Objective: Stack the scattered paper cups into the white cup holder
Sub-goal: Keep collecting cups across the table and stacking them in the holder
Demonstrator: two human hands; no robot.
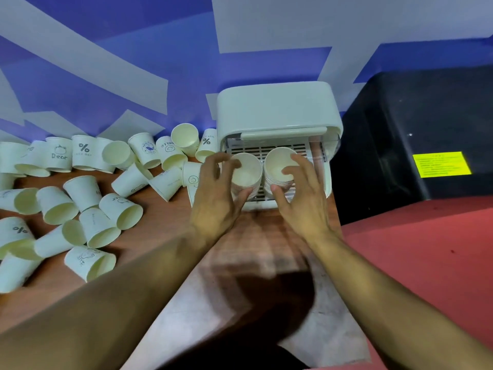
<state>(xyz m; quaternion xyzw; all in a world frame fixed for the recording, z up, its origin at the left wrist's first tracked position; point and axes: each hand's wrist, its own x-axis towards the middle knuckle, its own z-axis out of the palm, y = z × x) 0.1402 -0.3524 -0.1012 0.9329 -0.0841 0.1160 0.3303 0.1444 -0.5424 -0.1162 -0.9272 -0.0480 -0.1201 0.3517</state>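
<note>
The white cup holder stands at the back of the wooden table with its clear lid raised. Two stacks of paper cups stand side by side inside it. My left hand curls round the left stack, fingers over the rim and thumb at the front. My right hand grips the right stack the same way, with a finger hooked inside the top cup. Several loose paper cups with printed drawings lie scattered on the table to the left.
A black box with a yellow label stands right of the holder on a red surface. A blue and white wall rises behind. The wooden table has bare surface in front of the holder.
</note>
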